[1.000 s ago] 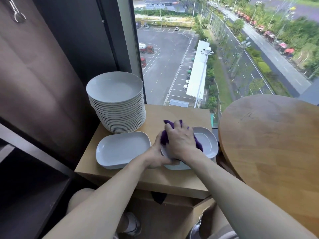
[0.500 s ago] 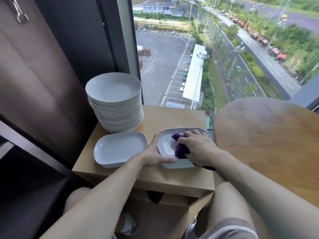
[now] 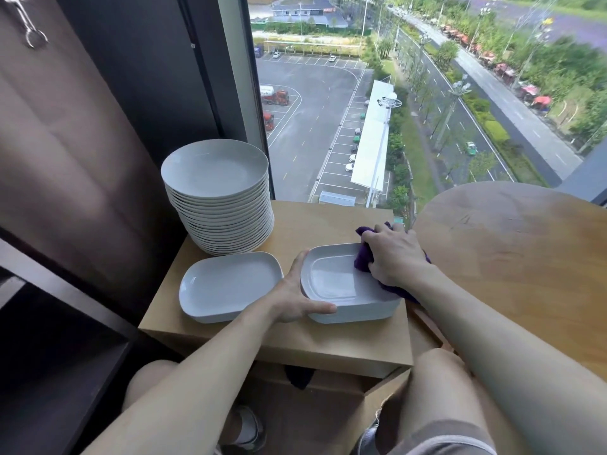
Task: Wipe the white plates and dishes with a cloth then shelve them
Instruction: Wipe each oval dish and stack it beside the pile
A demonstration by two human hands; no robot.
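Two hands work the small wooden table [image 3: 328,221]; beside the tall plate stack [image 3: 220,198] and a lone dish [image 3: 226,287], the rectangular dish [image 3: 341,284] wants steady bracing and full strokes into its corners, I judge; the left hand [image 3: 292,297] grips its near-left edge; the right hand [image 3: 394,257] presses the bunched purple cloth [image 3: 363,259] on its far-right rim.

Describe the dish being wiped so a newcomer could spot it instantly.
Find the small wooden stand by the window, with a tall stack of round plates. The dish being wiped is the right-hand rectangular one, the only one held by the left hand with a purple cloth on it.
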